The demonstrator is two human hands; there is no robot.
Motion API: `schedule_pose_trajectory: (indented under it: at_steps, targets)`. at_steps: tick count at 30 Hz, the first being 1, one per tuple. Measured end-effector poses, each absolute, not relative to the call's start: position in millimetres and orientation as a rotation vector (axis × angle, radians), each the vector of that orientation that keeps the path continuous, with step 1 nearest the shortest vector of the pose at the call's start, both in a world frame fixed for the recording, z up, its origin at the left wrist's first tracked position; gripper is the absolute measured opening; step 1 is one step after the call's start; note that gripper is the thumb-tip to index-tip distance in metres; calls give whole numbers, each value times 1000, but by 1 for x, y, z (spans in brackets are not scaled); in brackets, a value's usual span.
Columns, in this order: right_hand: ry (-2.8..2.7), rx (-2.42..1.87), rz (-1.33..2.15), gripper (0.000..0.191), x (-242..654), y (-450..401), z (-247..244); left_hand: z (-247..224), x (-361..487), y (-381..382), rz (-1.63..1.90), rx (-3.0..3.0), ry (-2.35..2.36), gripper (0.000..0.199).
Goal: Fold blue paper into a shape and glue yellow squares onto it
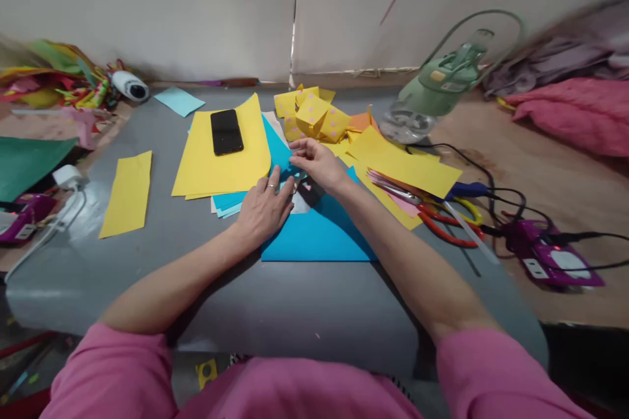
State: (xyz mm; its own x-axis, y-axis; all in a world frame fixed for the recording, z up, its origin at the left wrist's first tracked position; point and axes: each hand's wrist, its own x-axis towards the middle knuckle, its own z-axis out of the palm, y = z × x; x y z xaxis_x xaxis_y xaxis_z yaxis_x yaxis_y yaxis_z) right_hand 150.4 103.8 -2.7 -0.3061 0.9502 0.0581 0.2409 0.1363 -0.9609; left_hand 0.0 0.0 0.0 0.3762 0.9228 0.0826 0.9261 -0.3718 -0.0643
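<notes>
Blue paper lies on the grey table in front of me, with small pale and dark scraps on it. My left hand rests palm down at its left side, fingers spread, a ring on one finger. My right hand is just right of it, thumb and fingertips pinched together near a raised blue edge; what lies between them is too small to tell. Yellow sheets lie to the left over more blue sheets, with a black phone on top.
Folded yellow dotted paper sits behind my hands. Red-handled scissors, yellow strips and a green bottle stand or lie right. Purple power strips with cables are at both sides. A yellow piece lies left.
</notes>
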Motion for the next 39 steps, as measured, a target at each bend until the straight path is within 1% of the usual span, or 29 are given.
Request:
schedule_pose_trajectory:
  at_steps: [3, 6, 9, 12, 15, 18, 20, 22, 26, 30, 35, 39]
  targets:
    - [-1691, -1162, 1234, 31, 151, 104, 0, -2, -1, 2, -39, -2505, -1751, 62]
    - [-1877, -1372, 954, 30, 155, 105, 3, -4, -1, 3, -38, -2482, -1786, 67]
    - [-2030, -1553, 685, 22, 160, 105, 5, -5, -1, 4, -48, -2471, -1784, 66]
    - [-2077, -1586, 651, 16, 162, 103, 7, -5, -1, 4, -37, -2477, -1776, 67]
    - [-2084, -1593, 621, 18, 160, 100, 10, -4, -2, 6, -51, -2485, -1761, 65]
    - [-2064, -1606, 617, 20, 158, 98, 13, -2, -4, 9, -85, -2468, -1757, 58]
    - [-2059, -1634, 640, 17, 158, 98, 14, -1, -5, 10, -90, -2464, -1761, 54]
    - [-2064, -1667, 673, 14, 157, 98, 14, -1, -6, 11, -98, -2471, -1756, 52]
    - [-2054, -1694, 720, 18, 157, 98, 14, -1, -8, 12, -126, -2482, -1718, 50]
    - [-2002, -1671, 742, 17, 157, 98, 12, 0, -13, 18, -193, -2473, -1762, 44]
    - [-1966, -1570, 789, 26, 154, 98, 10, 0, -21, 31, -270, -2391, -1876, 32]
    - [-1989, -1417, 900, 31, 149, 95, 17, 0, -22, 33, -283, -2391, -1881, 29]
